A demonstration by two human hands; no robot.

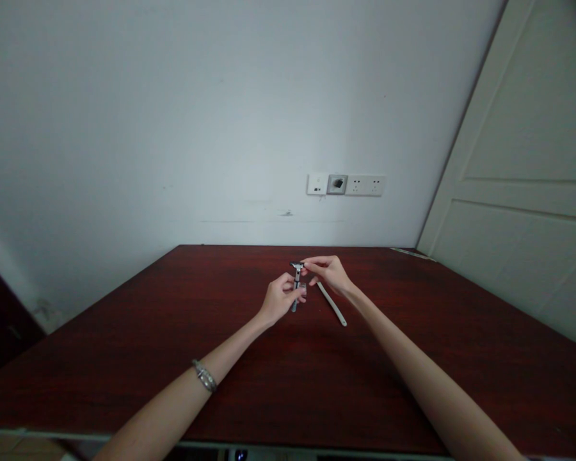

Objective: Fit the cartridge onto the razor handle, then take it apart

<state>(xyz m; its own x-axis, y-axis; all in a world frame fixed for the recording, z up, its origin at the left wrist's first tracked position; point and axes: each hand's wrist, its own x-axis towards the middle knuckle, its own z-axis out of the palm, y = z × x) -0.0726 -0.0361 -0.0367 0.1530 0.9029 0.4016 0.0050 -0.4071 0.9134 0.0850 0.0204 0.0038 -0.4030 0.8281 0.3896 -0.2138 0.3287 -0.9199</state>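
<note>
My left hand [283,296] is closed round the slim handle of a razor [297,274], held upright above the table with its dark T-shaped head at the top. The thumb and index finger of my right hand [330,272] pinch the right end of that head. A small shiny piece shows by my left fingertips; I cannot make out what it is. Beneath my right hand, a long thin white stick [333,306] with a small hole at its near end lies slanting on the table. My right fingers are close to its far end.
The dark red wooden table [173,333] reaches back to a white wall with sockets [365,186]. On the right stands a pale panelled door [523,192]. A thin pale strip [411,254] lies at the back right edge. A bracelet [204,376] circles my left wrist.
</note>
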